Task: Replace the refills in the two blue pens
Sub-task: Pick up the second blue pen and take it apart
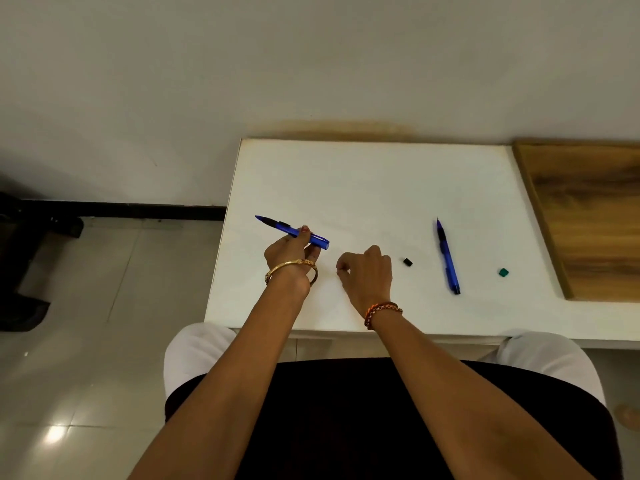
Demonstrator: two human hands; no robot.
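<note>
Up near the left edge of the white counter (363, 188), the left hand (289, 252) grips one blue pen (292, 232) around its rear half, thumb and fingers curled round the barrel, with the tip pointing away and to the left, clear of the counter top. A gold bangle (292, 268) sits on that wrist. Just right of this pen's rear end, the right hand (365, 271) hovers low over the counter with its fingers curled in and thumb meeting fingertips; whether it pinches something small I cannot tell. A beaded bracelet (382, 311) circles its wrist. Right of that hand, well apart from the held pen, a small black cap (407, 261) lies on the counter. Further right lies the second blue pen (447, 256), flat, tip pointing away. Beyond it, near the wooden panel (588, 216), sits a small green piece (503, 271).
</note>
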